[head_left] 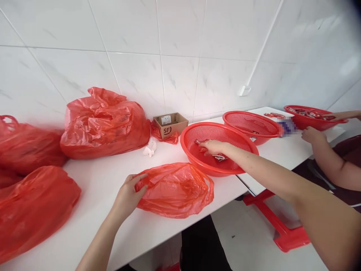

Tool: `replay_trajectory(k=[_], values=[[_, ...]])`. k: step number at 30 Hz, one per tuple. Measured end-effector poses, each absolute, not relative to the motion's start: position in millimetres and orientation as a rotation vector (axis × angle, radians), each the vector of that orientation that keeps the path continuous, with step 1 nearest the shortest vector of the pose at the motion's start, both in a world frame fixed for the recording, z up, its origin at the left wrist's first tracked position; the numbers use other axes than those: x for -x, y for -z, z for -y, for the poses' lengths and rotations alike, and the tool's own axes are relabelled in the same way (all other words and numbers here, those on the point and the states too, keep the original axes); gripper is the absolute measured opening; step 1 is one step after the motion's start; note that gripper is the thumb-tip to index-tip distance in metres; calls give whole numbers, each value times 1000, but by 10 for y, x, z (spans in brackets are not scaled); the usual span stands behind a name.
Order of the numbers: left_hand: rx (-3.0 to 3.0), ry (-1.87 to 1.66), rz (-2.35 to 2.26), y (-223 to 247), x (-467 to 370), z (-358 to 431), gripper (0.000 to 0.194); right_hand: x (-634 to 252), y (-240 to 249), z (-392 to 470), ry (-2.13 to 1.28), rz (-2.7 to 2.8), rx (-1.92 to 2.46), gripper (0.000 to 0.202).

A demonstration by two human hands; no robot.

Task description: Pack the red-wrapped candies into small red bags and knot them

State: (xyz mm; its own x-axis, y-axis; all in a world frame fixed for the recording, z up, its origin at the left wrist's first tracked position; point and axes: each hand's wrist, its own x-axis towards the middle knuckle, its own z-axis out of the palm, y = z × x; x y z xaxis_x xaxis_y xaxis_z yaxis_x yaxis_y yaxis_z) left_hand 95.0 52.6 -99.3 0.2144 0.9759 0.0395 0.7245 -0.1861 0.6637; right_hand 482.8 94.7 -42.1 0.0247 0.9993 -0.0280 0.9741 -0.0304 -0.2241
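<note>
My left hand [131, 194] holds the left rim of a red plastic bag [175, 192] between thumb and fingers. The bag lies on the white table, its mouth spread and its handle loop toward the right. My right hand [213, 147] reaches down into a red perforated basket [194, 160], fingers closed around small red wrapped packets [202, 149]; how many is hidden. Another dark-and-white wrapped packet [219, 157] rests on the basket floor just below that hand.
Full red bags [104, 128] stand at the left. A small cardboard box [170, 126] and crumpled white tissue [150, 147] lie near the wall. Beyond are a second red basket [248, 118] and a third basket [310, 122], where a co-worker's hand [311, 134] rests. A red stool [290, 237] stands below.
</note>
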Motion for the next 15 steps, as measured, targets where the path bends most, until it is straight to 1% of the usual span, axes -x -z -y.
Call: replay_trajectory(k=[3, 6, 8, 11, 13, 15], values=[[-1963, -650, -1524, 1014, -992, -654, 53, -4765, 494, -930, -385, 2126, 2188, 24], [-1969, -669, -1476, 1079, -1011, -711, 51, -4767, 347, -881, -493, 2157, 2161, 14], [-1962, -686, -1406, 1133, -1006, -700, 50, -4704, 179, -797, -672, 2089, 1959, 18], [-1928, -723, -1265, 1180, -975, -648, 48, -4410, -3, -577, -1067, 1812, 1463, 27], [-1887, -740, -1215, 1175, -948, -616, 48, -4116, 13, -410, -1259, 1706, 1274, 27], [-1854, -747, -1210, 1155, -923, -598, 49, -3824, 145, -275, -1381, 1674, 1194, 28]])
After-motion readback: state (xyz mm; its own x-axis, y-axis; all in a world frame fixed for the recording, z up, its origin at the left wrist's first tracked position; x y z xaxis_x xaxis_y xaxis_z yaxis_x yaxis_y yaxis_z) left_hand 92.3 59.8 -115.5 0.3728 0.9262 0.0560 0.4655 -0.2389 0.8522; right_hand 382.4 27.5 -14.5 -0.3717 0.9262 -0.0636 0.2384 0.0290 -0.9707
